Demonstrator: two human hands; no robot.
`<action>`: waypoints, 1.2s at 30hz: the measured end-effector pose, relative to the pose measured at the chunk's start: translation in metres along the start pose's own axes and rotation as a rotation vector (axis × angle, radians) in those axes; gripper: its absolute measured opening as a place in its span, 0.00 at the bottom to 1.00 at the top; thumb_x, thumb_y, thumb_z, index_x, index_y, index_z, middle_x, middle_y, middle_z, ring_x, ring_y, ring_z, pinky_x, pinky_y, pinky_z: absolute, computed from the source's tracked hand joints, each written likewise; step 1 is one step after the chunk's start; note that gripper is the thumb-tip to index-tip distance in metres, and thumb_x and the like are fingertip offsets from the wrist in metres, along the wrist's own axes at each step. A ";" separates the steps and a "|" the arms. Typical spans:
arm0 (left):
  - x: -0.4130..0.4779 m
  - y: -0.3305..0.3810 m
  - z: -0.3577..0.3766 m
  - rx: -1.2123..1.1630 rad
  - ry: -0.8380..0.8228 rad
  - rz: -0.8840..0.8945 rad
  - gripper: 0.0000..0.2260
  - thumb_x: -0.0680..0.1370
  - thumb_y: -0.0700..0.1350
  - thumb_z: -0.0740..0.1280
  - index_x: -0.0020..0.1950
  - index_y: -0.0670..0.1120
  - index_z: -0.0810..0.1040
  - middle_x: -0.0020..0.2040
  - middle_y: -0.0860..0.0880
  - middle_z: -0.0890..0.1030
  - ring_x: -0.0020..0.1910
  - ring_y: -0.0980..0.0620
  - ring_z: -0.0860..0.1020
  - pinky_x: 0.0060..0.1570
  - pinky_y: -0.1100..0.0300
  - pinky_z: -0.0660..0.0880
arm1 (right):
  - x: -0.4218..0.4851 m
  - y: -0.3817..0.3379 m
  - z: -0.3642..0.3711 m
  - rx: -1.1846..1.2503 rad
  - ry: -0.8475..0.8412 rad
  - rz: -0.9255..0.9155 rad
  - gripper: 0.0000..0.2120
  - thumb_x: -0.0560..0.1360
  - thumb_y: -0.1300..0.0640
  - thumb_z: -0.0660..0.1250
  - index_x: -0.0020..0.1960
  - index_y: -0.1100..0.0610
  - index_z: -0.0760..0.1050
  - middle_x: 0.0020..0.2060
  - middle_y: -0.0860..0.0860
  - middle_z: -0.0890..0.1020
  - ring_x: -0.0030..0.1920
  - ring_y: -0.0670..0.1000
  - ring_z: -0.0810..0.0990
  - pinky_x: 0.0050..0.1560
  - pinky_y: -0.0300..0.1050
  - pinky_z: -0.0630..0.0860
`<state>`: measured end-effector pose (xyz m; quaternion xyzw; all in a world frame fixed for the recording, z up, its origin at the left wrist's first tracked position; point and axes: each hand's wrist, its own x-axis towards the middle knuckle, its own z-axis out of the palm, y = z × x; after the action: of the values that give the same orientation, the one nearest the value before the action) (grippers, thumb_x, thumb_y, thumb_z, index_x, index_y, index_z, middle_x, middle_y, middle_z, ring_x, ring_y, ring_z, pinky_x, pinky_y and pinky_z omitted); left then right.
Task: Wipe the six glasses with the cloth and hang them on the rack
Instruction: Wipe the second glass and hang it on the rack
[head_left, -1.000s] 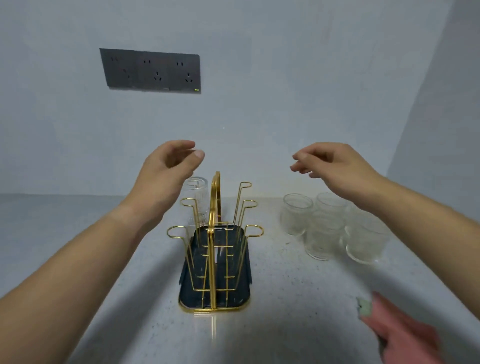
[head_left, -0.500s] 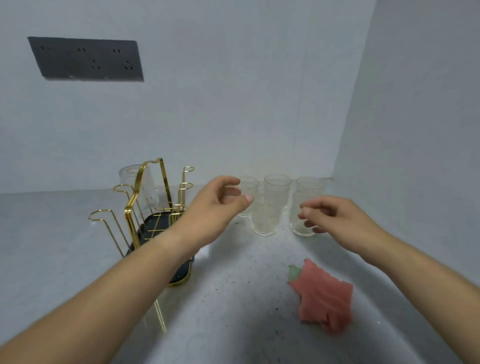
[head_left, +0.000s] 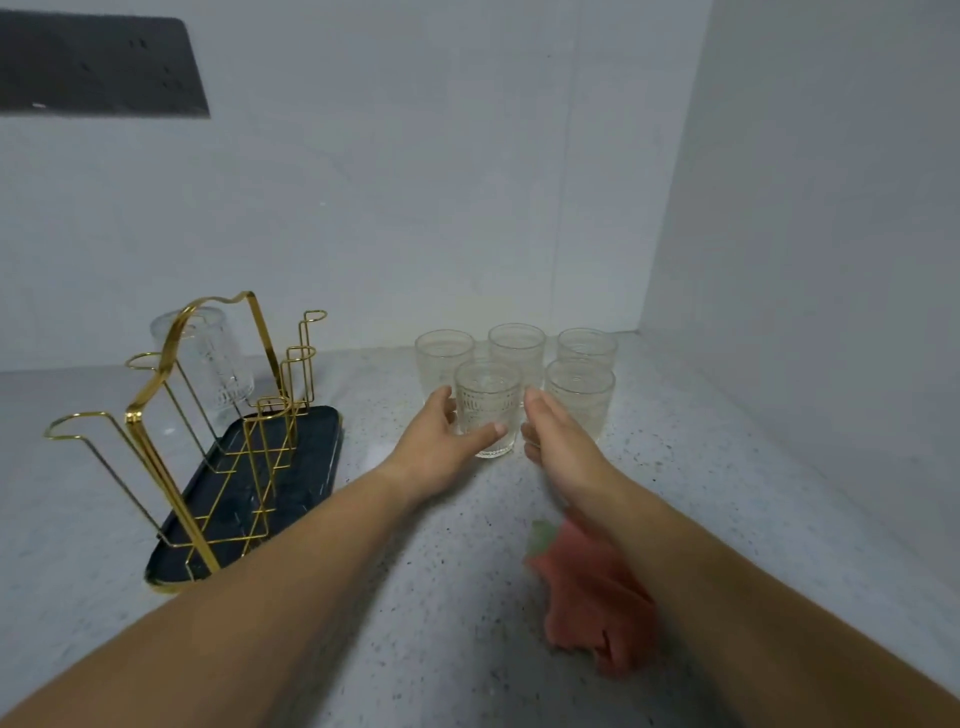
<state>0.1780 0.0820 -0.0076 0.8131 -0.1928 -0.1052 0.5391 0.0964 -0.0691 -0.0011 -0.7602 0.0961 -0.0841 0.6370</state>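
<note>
Several clear patterned glasses stand upright in a cluster at the back of the counter. My left hand grips the front left glass, thumb across its front and fingers behind it. My right hand lies against that glass's right side with loosely curled fingers. Another glass hangs upside down on a far peg of the gold wire rack, which stands on a dark tray at the left. A pink cloth lies crumpled on the counter, partly under my right forearm.
The speckled grey counter meets white walls behind and on the right, forming a corner just beyond the glasses. A dark socket panel is mounted on the back wall at the upper left.
My view swung right, away from the rack. Both hands dropped from above the rack to the cluster, and my left hand took hold of the front left glass.
</note>
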 end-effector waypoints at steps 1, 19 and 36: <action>0.003 -0.004 0.002 -0.015 0.009 0.021 0.36 0.74 0.55 0.79 0.77 0.47 0.69 0.71 0.54 0.77 0.72 0.53 0.75 0.74 0.53 0.69 | -0.004 -0.006 0.003 -0.004 0.014 0.005 0.33 0.76 0.30 0.53 0.76 0.44 0.67 0.66 0.39 0.75 0.71 0.44 0.69 0.80 0.57 0.60; -0.089 0.016 0.000 -0.569 0.114 0.165 0.26 0.75 0.58 0.70 0.69 0.48 0.72 0.56 0.52 0.87 0.56 0.55 0.85 0.58 0.53 0.79 | -0.088 -0.035 0.003 0.134 -0.075 -0.120 0.23 0.76 0.35 0.53 0.64 0.37 0.77 0.61 0.42 0.82 0.59 0.46 0.82 0.64 0.52 0.78; -0.136 -0.012 0.006 -0.841 -0.085 0.028 0.31 0.72 0.52 0.76 0.73 0.42 0.75 0.66 0.40 0.83 0.68 0.38 0.80 0.73 0.33 0.69 | -0.149 0.024 -0.040 -1.046 -0.130 -0.234 0.26 0.76 0.28 0.54 0.68 0.35 0.75 0.68 0.21 0.64 0.72 0.41 0.67 0.75 0.48 0.64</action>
<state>0.0551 0.1389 -0.0262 0.5145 -0.1663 -0.2010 0.8169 -0.0591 -0.0738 -0.0189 -0.9852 0.0003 -0.0480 0.1643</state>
